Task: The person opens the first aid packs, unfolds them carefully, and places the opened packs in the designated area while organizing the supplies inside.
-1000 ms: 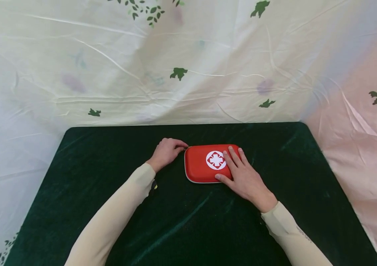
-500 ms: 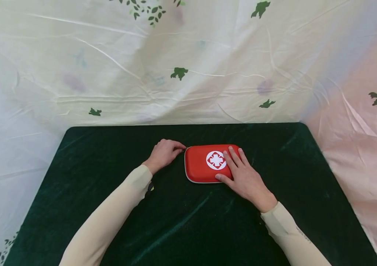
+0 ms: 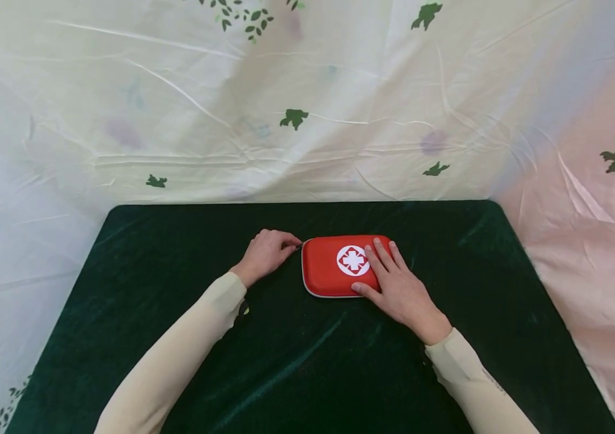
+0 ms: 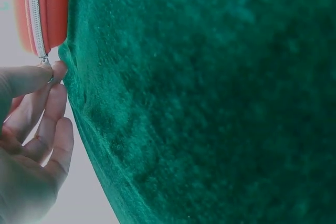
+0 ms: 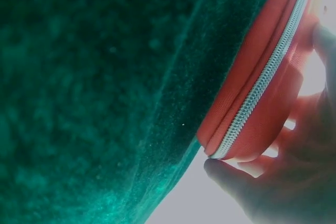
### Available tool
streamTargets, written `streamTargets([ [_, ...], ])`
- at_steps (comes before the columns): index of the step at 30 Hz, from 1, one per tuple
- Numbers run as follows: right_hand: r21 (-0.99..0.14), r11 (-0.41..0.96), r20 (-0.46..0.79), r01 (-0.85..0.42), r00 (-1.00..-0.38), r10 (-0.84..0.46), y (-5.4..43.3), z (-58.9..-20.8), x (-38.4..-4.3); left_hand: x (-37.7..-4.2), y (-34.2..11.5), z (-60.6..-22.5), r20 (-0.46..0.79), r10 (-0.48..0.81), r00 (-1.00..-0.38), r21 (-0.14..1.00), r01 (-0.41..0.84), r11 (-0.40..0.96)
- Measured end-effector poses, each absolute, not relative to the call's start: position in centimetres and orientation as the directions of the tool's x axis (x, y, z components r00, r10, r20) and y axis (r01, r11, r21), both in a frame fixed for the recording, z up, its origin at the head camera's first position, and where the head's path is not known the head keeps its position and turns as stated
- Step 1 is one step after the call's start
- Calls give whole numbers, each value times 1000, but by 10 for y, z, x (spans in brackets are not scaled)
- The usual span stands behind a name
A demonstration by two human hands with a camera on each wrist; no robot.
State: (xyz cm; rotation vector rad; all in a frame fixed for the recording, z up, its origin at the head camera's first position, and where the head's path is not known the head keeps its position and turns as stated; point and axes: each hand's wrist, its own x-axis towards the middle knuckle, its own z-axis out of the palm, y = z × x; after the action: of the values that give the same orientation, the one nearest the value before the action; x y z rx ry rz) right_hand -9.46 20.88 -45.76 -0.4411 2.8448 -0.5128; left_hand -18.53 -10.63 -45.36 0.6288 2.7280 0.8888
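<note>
A red zip case (image 3: 320,265), probably light, firm-shelled and best steadied by its sides, lies on dark green cloth (image 3: 285,374) beneath a flat, spread right hand (image 3: 396,292), while the left hand (image 3: 266,253) pinches what seems its zipper pull (image 4: 45,61), clearer in the left wrist view than the head view.

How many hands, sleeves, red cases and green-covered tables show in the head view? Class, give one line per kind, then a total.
Hands: 2 (left hand, right hand)
Sleeves: 2 (left sleeve, right sleeve)
Red case: 1
Green-covered table: 1
Total: 6
</note>
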Motion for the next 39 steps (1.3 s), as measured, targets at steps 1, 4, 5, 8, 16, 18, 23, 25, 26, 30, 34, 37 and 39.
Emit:
streamTargets([
  [1,-372,894,-159,-250,-931,-327,209,-458,-95,-185,-107,-454,-65,452,-890,603,326,728],
  [4,-376,894,-166,-245,-931,-326,208,-458,-95,-182,-108,-454,-72,444,-893,604,315,732],
  [5,-375,894,-167,-245,-931,-325,208,-458,-95,-181,-109,-454,-72,444,-893,605,315,732],
  [8,-373,894,-167,-248,-930,-328,208,-458,-95,-178,-110,-455,-71,439,-896,610,309,730],
  [16,-369,896,-171,-248,-929,-328,208,-458,-94,-175,-114,-463,-67,440,-895,634,303,712],
  [18,-365,897,-171,-249,-929,-328,207,-458,-94,-174,-115,-465,-63,440,-896,641,302,706],
  [23,-352,902,-167,-250,-931,-324,207,-457,-96,-174,-116,-466,-56,433,-900,653,295,698],
  [25,-347,904,-166,-249,-933,-321,206,-457,-96,-173,-116,-466,-55,431,-901,654,293,698],
  [26,-346,904,-165,-249,-933,-320,206,-456,-96,-172,-117,-466,-54,430,-901,654,294,697],
  [30,-350,903,-166,-248,-933,-320,203,-455,-96,-168,-118,-463,-51,426,-903,646,296,703],
  [34,-348,903,-163,-251,-933,-322,203,-455,-98,-166,-118,-462,-40,417,-908,635,299,712],
  [37,-341,905,-164,-254,-932,-323,203,-456,-98,-165,-118,-462,-43,415,-909,630,297,717],
  [39,-339,906,-169,-255,-930,-325,203,-456,-98,-163,-118,-462,-54,412,-909,628,290,722],
])
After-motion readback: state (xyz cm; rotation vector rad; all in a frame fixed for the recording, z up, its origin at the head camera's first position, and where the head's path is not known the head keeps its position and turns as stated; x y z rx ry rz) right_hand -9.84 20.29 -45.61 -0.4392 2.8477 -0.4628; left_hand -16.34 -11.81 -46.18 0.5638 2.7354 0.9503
